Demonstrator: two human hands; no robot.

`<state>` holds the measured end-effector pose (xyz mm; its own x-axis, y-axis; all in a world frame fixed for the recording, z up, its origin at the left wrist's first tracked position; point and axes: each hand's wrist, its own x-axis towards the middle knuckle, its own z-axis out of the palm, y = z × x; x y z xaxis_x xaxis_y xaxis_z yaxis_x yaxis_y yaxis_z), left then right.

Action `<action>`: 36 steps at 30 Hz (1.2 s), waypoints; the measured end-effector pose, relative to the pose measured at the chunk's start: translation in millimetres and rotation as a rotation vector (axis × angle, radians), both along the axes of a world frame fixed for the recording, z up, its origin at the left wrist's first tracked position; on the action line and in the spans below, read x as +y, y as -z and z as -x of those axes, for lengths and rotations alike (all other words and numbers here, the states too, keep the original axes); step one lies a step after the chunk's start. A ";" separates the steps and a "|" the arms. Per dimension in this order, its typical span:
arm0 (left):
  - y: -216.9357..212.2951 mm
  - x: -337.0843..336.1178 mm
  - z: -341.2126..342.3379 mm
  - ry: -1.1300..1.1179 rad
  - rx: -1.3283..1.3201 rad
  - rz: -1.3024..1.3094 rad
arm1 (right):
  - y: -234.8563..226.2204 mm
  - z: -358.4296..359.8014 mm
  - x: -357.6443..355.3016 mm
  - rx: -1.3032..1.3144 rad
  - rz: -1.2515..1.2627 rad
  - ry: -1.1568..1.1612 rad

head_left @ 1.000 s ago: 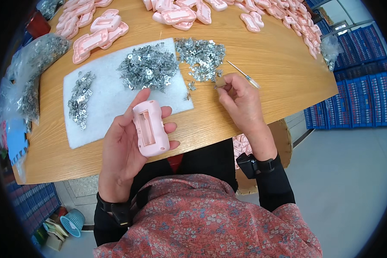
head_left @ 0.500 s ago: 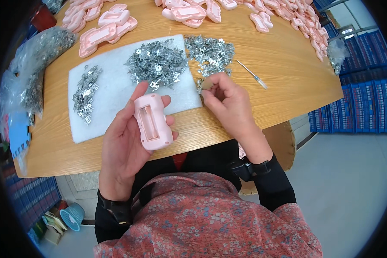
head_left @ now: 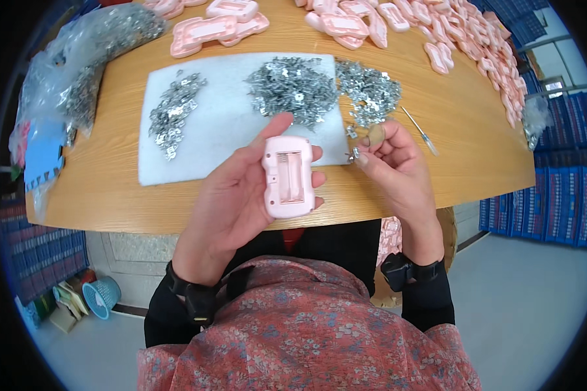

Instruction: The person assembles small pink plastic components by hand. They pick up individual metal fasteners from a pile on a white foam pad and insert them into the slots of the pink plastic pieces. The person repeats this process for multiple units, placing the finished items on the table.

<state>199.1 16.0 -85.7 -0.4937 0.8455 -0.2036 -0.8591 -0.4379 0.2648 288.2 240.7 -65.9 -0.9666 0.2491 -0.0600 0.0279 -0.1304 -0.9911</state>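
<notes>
In the head view my left hand point(head_left: 231, 186) is wrapped round a pale pink plastic housing point(head_left: 289, 212), its open battery compartment facing up. My right hand point(head_left: 404, 171) pinches a small shiny metal clip point(head_left: 353, 155) between thumb and index finger, to the right of the housing and apart from it. A tan finger cover point(head_left: 376, 135) sits on the index fingertip. Beyond the hands, a heap of metal clips point(head_left: 292, 91) lies on a white foam sheet point(head_left: 225, 124). Another heap of clips point(head_left: 370, 94) rests on the wood beside it.
A smaller clip pile point(head_left: 175, 117) lies on the sheet's left part. At the table's point(head_left: 482, 143) left stands a clear bag of metal parts point(head_left: 85, 78). Pink housings point(head_left: 346, 25) crowd the far and right edges. A thin screwdriver point(head_left: 421, 132) lies right of my right hand.
The view has shifted, so the table appears farther right. The housing has turned more upright. My right hand has drawn slightly back from the clip heap, and a clip now shows at its fingertips.
</notes>
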 end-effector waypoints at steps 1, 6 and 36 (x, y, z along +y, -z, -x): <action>0.7 -0.3 0.2 0.004 0.012 -0.004 | -4.7 0.7 -5.1 0.010 -0.013 -0.013; 1.8 -1.7 -0.8 -0.030 0.110 0.063 | -12.2 4.3 -18.5 0.043 -0.071 -0.040; 3.4 -40.4 7.8 -0.212 0.184 0.184 | 14.7 51.8 -32.1 0.114 -1.197 0.047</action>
<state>191.4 -24.4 -89.1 -0.6973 0.6775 -0.2342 -0.6844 -0.5320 0.4986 236.5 208.6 -80.6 -0.9399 0.1240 0.3183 -0.0475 0.8753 -0.4812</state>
